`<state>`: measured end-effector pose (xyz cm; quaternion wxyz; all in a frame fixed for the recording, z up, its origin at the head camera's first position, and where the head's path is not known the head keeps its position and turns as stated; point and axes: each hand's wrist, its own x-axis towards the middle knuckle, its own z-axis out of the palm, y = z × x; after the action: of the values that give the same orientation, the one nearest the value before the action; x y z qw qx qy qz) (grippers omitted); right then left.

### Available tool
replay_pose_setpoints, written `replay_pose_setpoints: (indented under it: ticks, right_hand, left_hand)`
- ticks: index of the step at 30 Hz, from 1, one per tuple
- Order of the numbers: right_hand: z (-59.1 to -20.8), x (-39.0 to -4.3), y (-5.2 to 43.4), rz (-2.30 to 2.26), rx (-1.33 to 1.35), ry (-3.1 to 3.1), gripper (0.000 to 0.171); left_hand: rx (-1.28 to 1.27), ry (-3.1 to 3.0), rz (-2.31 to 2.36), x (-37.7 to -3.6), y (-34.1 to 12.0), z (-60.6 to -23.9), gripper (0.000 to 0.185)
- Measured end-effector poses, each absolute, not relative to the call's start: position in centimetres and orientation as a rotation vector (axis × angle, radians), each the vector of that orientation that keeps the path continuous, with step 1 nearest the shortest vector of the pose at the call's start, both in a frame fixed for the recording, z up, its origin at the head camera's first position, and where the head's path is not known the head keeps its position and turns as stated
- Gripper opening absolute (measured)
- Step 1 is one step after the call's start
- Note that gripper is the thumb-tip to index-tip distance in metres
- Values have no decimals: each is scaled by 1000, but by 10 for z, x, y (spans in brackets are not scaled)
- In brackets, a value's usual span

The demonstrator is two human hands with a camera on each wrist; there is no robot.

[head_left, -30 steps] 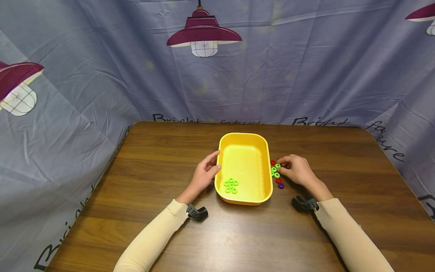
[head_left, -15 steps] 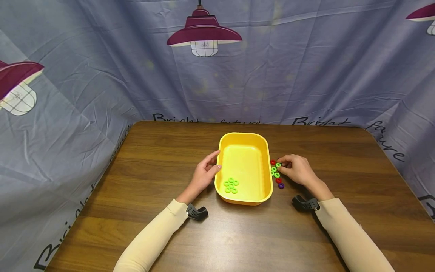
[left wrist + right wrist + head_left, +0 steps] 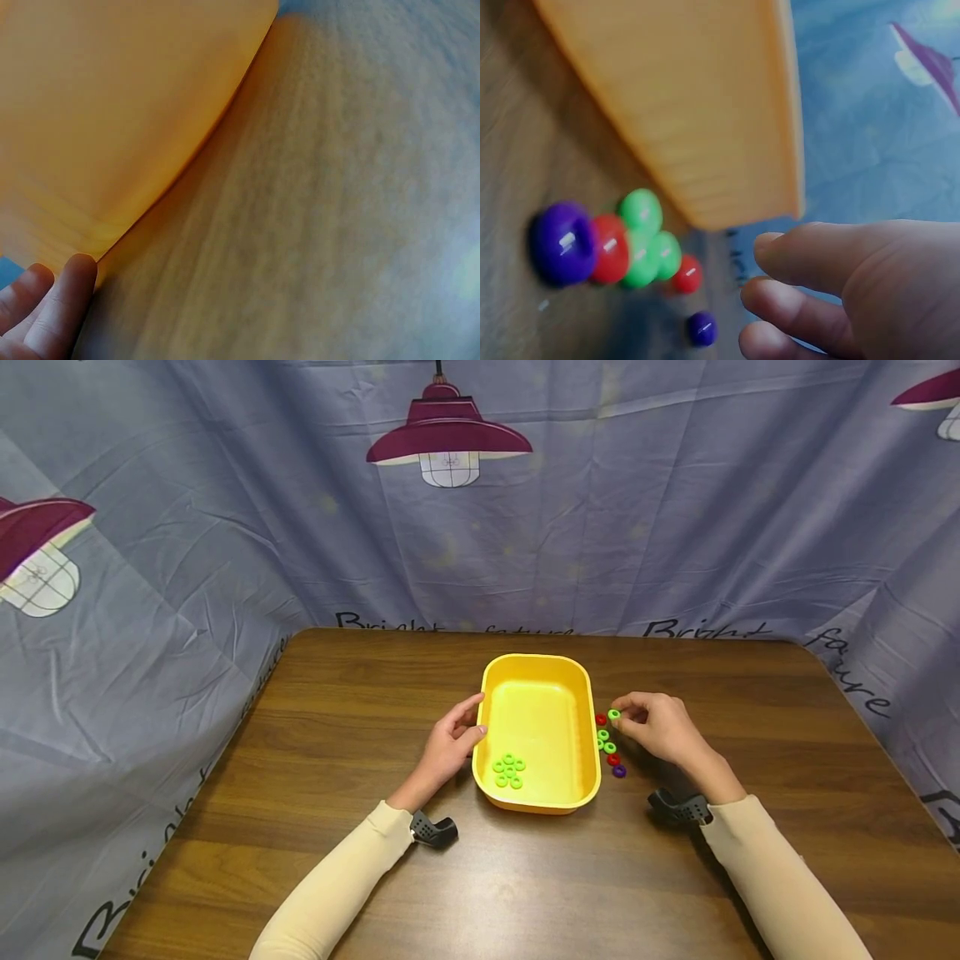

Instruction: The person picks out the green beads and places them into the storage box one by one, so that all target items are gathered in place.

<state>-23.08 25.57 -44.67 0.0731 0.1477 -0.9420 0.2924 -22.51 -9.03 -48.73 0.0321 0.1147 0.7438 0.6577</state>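
my right hand (image 3: 660, 731) pinches green ring (image 3: 614, 715) above surface (image 3: 360, 710), clear of yellow tray (image 3: 537, 802) right rim; my left hand (image 3: 447, 747), fingers relaxed, rests against left rim.

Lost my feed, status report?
Right hand pinches green ring, lifted. Left hand touches yellow tray. Nothing in the way.

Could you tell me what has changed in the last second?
The right hand has lifted one green ring off the pile beside the yellow tray, pinching it. The left hand still rests on the tray's left wall; the green rings inside stayed put.
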Motion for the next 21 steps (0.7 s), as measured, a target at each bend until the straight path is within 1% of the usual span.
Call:
replay_pose_setpoints:
  ticks: [7, 12, 15, 21]
  right_hand:
    - [-428, -226, 241, 898, 475, -2781, 17]
    - [-415, -223, 222, 974, 502, -2786, 20]
    - [-412, -222, 209, 1002, 538, -2792, 21]
    - [-413, -222, 185, 1008, 649, -2771, 16]
  left_hand:
    - [371, 2286, 2024, -225, -91, -489, 55]
    - [375, 2283, 2028, -224, -91, -488, 55]
    - [366, 2272, 2031, -224, -91, -488, 55]
    - [363, 2265, 2036, -224, -91, -489, 55]
